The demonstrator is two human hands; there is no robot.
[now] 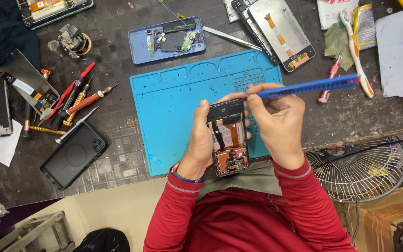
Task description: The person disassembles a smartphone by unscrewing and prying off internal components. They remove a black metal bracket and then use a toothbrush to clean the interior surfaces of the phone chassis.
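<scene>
My left hand (201, 140) grips an opened smartphone (228, 138) by its left side, back cover off, with its boards and orange flex cables showing. My right hand (278, 121) holds a long blue plastic pry tool (311, 86) like a pen, its tip at the phone's upper right corner. The phone hovers over the near right part of a blue silicone work mat (173, 107). Both arms wear red sleeves.
A blue phone back cover (141, 46) with loose parts lies beyond the mat, next to tweezers (229, 37) and a detached screen (283, 30). Several screwdrivers (78, 100) and a black phone case (73, 156) lie left. A fan guard (364, 170) stands at the right edge.
</scene>
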